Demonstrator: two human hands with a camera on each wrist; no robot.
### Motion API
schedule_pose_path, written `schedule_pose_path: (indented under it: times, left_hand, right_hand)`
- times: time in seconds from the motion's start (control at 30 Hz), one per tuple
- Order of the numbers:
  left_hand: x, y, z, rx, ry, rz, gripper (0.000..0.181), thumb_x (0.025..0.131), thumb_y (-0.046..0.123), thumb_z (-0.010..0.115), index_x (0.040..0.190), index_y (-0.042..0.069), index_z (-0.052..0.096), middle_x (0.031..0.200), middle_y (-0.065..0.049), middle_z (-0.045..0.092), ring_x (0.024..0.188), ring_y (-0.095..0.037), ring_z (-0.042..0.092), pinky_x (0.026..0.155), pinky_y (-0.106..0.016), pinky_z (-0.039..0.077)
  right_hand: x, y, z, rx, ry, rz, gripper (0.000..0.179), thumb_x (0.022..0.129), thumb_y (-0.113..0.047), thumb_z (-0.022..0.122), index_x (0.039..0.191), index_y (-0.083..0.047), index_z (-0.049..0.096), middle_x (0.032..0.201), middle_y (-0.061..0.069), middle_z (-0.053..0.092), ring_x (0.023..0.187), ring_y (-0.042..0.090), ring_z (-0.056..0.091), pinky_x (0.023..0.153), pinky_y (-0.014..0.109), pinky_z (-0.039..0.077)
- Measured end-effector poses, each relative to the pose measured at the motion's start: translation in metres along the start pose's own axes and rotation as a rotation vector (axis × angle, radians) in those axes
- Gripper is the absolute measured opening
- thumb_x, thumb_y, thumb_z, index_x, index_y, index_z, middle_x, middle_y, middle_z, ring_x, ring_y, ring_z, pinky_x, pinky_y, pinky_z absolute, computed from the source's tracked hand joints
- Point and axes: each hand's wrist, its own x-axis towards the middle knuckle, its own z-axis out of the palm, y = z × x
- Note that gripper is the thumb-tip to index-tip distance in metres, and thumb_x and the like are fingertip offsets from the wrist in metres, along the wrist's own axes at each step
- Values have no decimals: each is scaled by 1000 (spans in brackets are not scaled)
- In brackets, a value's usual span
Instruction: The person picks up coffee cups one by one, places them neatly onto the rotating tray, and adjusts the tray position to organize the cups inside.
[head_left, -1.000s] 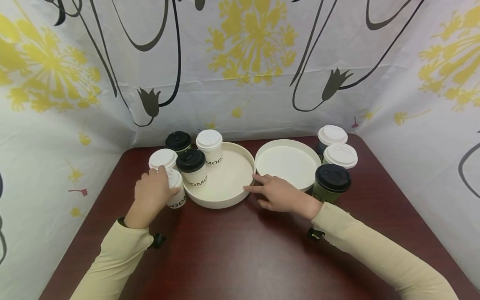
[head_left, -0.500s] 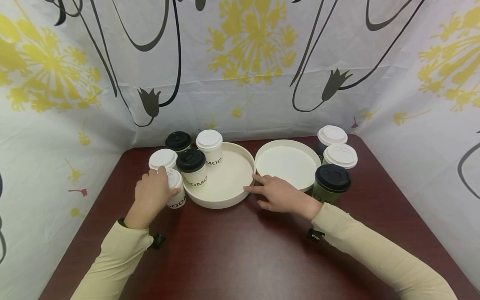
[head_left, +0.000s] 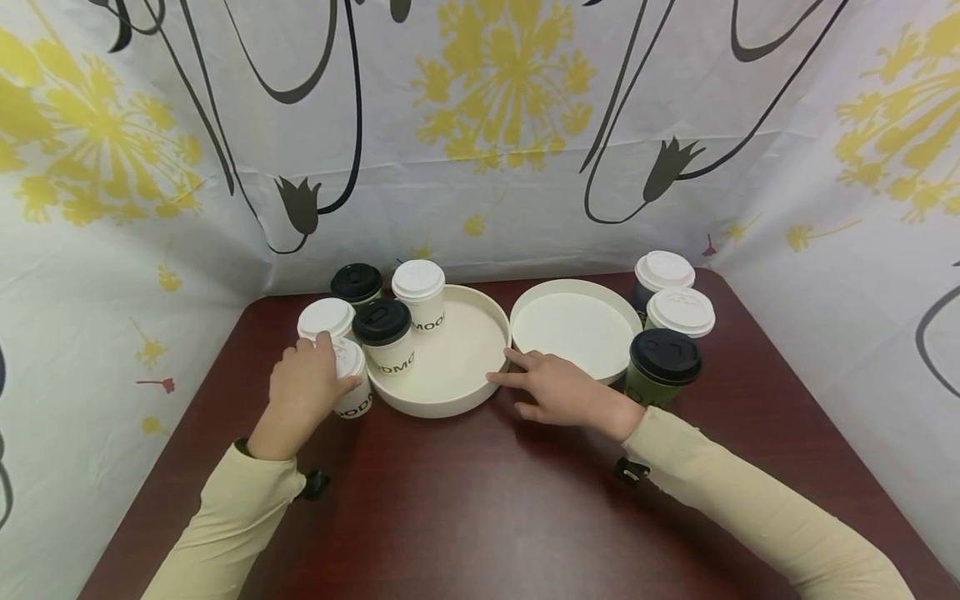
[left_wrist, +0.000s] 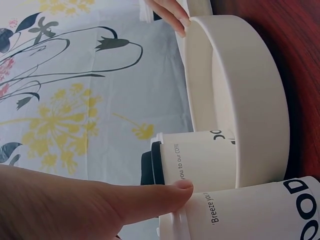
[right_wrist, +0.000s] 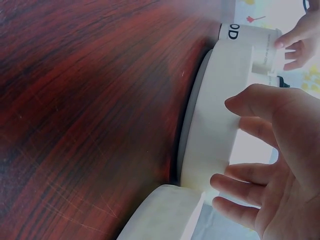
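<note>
My left hand (head_left: 303, 375) holds a white paper cup (head_left: 354, 400) by its white lid, thumb on the near side; the other fingers are hidden in the left wrist view. That cup stands upright, just left of a round cream tray (head_left: 465, 392). Inside the tray are a white-lidded paper cup (head_left: 427, 312) and a black-lidded paper cup (head_left: 393, 354). At the tray's right rim is my right hand (head_left: 558, 390), fingers spread and fairly straight, fingertips on the rim; the right wrist view has the thumb (right_wrist: 250, 102) across the outer wall.
A second round tray (head_left: 577, 333) adjoins the first on the right. Beyond it stand a black-lidded green cup (head_left: 663, 367) and two white-lidded cups. Behind my left hand are a white-lidded cup (head_left: 326, 317) and a black-lidded cup (head_left: 356, 283). Patterned cloth (head_left: 480, 225) surrounds the dark red table (head_left: 480, 517).
</note>
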Motion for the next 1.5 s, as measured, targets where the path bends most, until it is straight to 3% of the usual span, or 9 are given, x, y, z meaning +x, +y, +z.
schedule_pose_path:
  times: [0.47, 0.9, 1.5]
  left_hand:
    - [-12, 4, -11, 3, 22, -8, 82, 79, 39, 80, 129, -15, 45, 109, -39, 57, 99, -52, 58, 76, -60, 53]
    - [-23, 7, -21, 6, 133, 51, 78, 74, 39, 84, 118, -14, 49, 99, -38, 58, 90, -53, 59, 67, -61, 51]
    - [-38, 17, -40, 5, 228, 75, 83, 70, 42, 87, 119, -13, 50, 95, -34, 59, 86, -52, 59, 65, -60, 51]
  right_hand:
    - [0, -1, -1, 0, -4, 1, 55, 90, -25, 67, 143, -29, 54, 150, 23, 46, 123, 34, 60, 97, 48, 52]
    - [-1, 0, 0, -5, 16, -10, 54, 90, -26, 67, 142, -29, 55, 150, 23, 47, 122, 32, 61, 97, 47, 52]
    - [0, 2, 4, -6, 18, -13, 55, 89, -25, 69, 142, -28, 55, 150, 24, 47, 123, 35, 60, 98, 48, 52]
